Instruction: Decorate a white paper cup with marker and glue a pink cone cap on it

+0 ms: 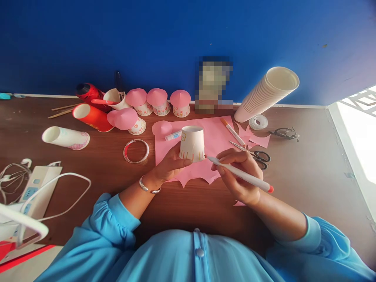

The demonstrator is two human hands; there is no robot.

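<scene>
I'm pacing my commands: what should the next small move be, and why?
Probably turn the white cup slightly with the left hand: short strokes line its lower edge, and the red tip of the marker in the right hand is at that edge's right end.

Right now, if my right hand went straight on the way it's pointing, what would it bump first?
Probably the white paper cup in your left hand. The white, red-ended marker in your right hand aims at its lower edge and may touch it; depth is unclear.
</scene>
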